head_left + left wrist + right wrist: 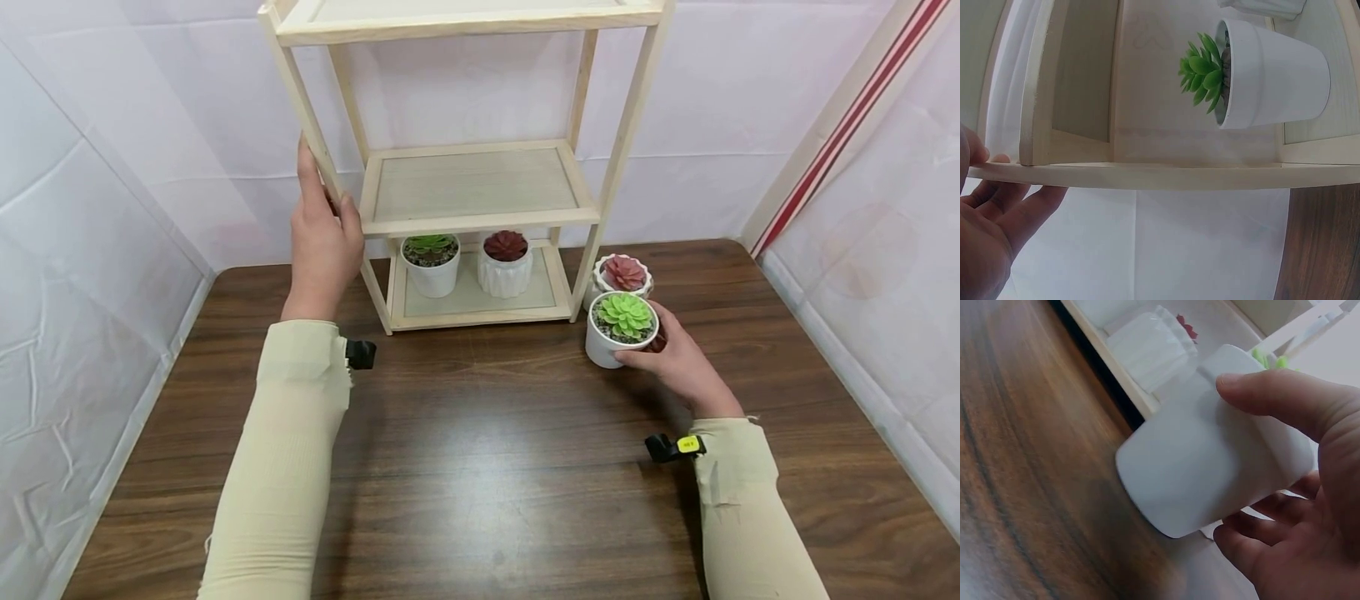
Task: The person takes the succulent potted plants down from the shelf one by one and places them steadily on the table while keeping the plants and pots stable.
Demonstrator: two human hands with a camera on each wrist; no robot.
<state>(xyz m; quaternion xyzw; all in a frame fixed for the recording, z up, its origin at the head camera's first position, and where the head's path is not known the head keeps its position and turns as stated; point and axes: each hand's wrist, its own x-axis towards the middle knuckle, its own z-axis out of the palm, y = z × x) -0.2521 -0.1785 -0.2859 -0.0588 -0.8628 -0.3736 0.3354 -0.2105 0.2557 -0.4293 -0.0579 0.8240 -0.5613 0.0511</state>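
Note:
My left hand (324, 250) grips the left front post of a pale wooden shelf rack (480, 187). In the left wrist view, the thumb and fingers lie on opposite sides of that post (1166, 177). My right hand (686, 371) holds a white pot with a bright green succulent (624, 319) right of the rack. Seen from the right wrist, the thumb presses one side of the smooth white pot (1191, 450) and the fingers curl round the other. Whether its base touches the table cannot be told.
A green succulent pot (432, 271) and a ribbed white pot with a dark red succulent (506, 273) stand on the bottom shelf. Behind the held pot sits another with a pinkish-red succulent (622, 273). The brown wooden table (480, 450) meets pale cloth walls.

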